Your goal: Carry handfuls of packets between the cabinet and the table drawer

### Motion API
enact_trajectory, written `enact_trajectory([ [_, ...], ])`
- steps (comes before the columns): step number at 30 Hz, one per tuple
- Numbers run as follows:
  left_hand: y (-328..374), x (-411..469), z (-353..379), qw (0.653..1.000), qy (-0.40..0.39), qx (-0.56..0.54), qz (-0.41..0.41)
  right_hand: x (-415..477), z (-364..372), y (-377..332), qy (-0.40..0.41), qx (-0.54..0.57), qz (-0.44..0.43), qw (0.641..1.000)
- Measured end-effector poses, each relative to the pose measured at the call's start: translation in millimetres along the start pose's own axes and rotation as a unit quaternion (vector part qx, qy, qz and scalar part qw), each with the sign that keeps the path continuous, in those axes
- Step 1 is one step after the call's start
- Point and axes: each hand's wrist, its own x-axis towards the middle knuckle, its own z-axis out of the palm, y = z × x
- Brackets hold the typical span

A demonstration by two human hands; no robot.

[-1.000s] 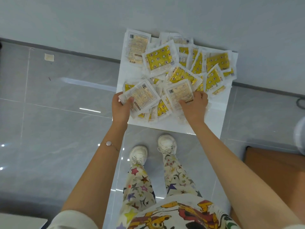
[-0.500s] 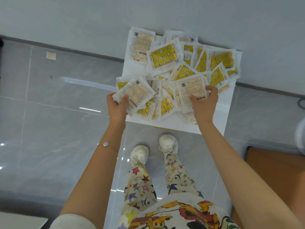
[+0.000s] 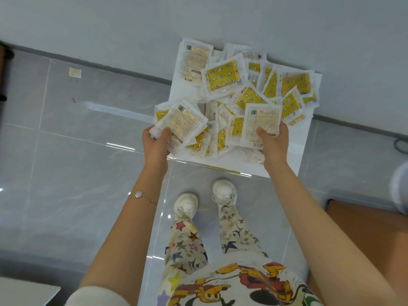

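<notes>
A heap of flat plastic packets, several yellow with a star and moon print [image 3: 223, 76], covers a small white table [image 3: 284, 160] against the wall. My left hand [image 3: 155, 143] grips a packet with a printed label face [image 3: 182, 121] at the heap's near left, thumb on top. My right hand [image 3: 272, 142] holds another label-face packet [image 3: 262, 120] at the near right, thumb pressed on its lower edge. Both packets are lifted slightly above the heap.
The table stands on a glossy grey tiled floor [image 3: 66, 173], with my white shoes [image 3: 185, 204] just in front of it. A brown surface [image 3: 364, 219] lies at the right. A scrap of tape [image 3: 75, 72] sits on the floor far left.
Both hands have lifted their packets up off the heap, and the right hand with its packet has moved to the right and further from me.
</notes>
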Motion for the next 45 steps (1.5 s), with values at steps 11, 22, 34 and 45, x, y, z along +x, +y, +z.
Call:
enact_trajectory([
  [11,54.6,-103.7,-82.8,0.997,0.026,-0.064,0.041,-121.7,-9.1,-83.8,-0.140,-0.105,-0.072,0.982],
  [22,102.3,-264.8,-221.3,0.976,0.106,-0.149,0.116,-308.6,31.8,-177.3,-0.310,-0.148,-0.163,0.925],
  [34,38.2,-364.4,-410.8,0.890,0.287,-0.330,0.129,-502.4,143.7,-130.9,-0.496,-0.229,-0.168,0.821],
  [45,-12.2,-392.7,-556.1,0.837,0.360,-0.384,0.152,-630.4,239.7,-46.5,-0.581,-0.281,-0.208,0.735],
])
